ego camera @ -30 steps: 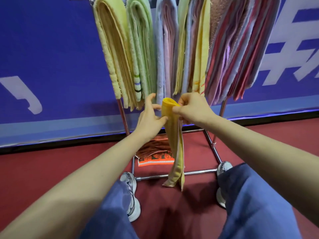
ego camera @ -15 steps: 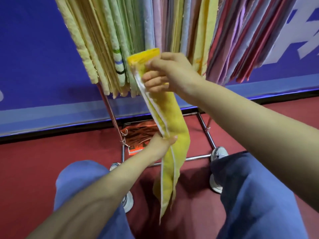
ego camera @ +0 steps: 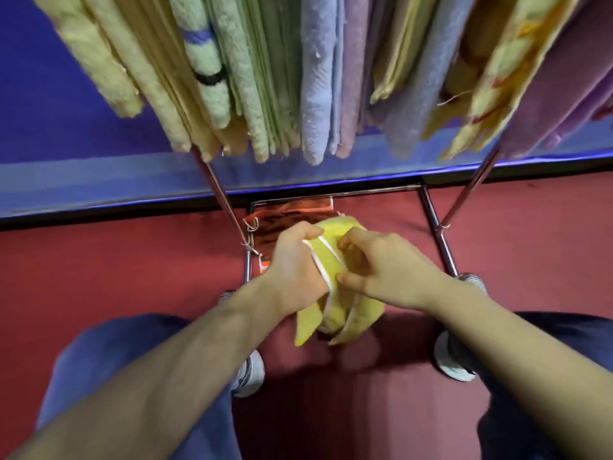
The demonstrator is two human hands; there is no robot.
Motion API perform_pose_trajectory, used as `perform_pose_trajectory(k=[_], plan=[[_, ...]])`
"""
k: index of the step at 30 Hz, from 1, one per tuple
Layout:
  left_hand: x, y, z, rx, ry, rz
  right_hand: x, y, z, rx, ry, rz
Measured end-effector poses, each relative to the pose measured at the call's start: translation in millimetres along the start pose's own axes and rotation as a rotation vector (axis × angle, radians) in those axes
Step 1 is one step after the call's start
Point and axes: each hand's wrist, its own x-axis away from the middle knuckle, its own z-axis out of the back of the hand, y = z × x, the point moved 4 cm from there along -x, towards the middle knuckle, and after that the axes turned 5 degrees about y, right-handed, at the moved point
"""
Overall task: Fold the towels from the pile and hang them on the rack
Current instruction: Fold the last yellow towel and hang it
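Below the rack (ego camera: 219, 194), left hand (ego camera: 295, 270) and right hand (ego camera: 388, 273) grip the yellow towel (ego camera: 331, 257), lowered from rail height and doubled over; hanging judged pending.

- Your left hand (ego camera: 295, 270) and right hand (ego camera: 391, 273), at the middle of the frame, are bare.
- Your left forearm (ego camera: 185, 360) and right forearm (ego camera: 517, 353) are uncovered from the wrists down to the lower corners of the frame.
- You wear plain blue trousers of a matte, softly creased cloth. The left trouser leg (ego camera: 99, 353) fills the lower left, and the right trouser leg (ego camera: 570, 330) shows at the lower right.
- On your feet are pale grey-and-white shoes with rounded toes. The left shoe (ego camera: 250, 376) sits just left of centre and the right shoe (ego camera: 452, 363) sits right of centre. Each is partly hidden by a forearm.
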Motion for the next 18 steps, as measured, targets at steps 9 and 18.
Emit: perform_pose_trajectory(k=[9,18], plan=[[1,15,-7,0.152,-0.166,-0.089,-15,-6,0,0.056,0.172,-0.039],[-4,10,0,0.047,0.005,-0.158,-20,2,-10,-0.092,0.337,-0.106]])
